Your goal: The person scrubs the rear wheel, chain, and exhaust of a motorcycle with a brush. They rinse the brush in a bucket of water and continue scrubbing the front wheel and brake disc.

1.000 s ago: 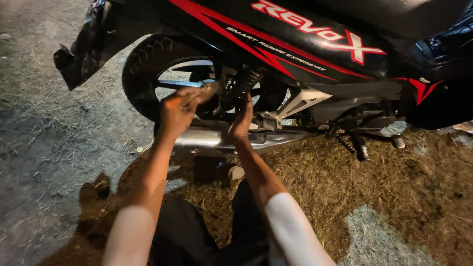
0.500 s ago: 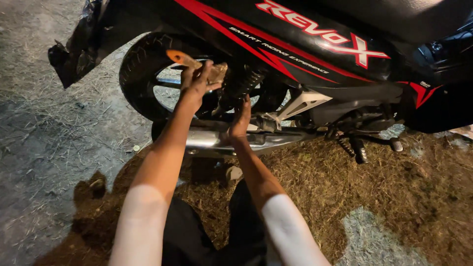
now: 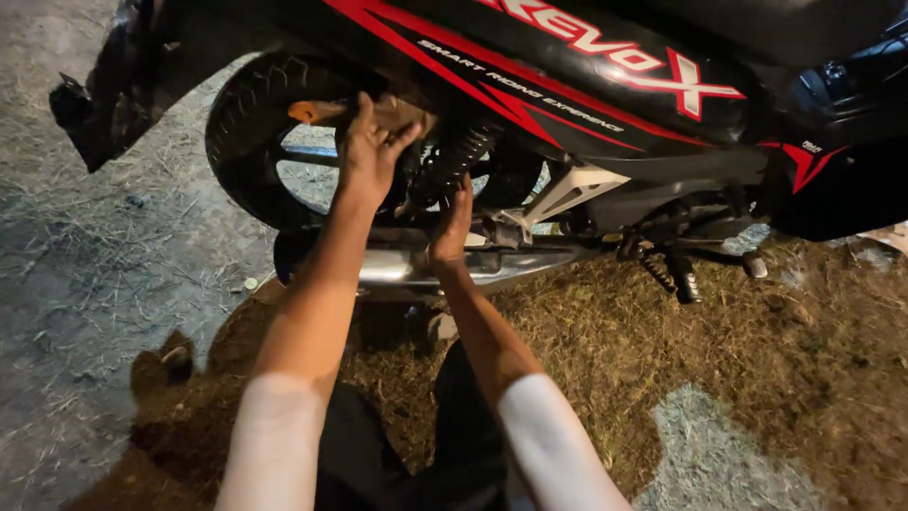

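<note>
A black and red motorcycle (image 3: 567, 85) stands side-on in front of me. My left hand (image 3: 367, 151) is raised beside the rear wheel, wrapped around a tool with an orange handle (image 3: 305, 112). The tool's head lies close to the top of the black coil shock absorber (image 3: 452, 159). My right hand (image 3: 452, 225) reaches up to the shock's lower end, just above the chrome exhaust pipe (image 3: 397, 267). Its fingertips are hidden against the dark parts there.
The rear tyre (image 3: 232, 142) and a black mudguard (image 3: 90, 114) are at the left. A footpeg (image 3: 679, 276) and a pedal (image 3: 754, 265) stick out at the right. Dry grass and bare dirt (image 3: 719, 360) cover the ground; my dark-trousered knees are below.
My left hand has lifted the orange-handled tool from beside the wheel hub up to the top of the shock. My right hand stays at the shock's lower end. The view has shifted slightly.
</note>
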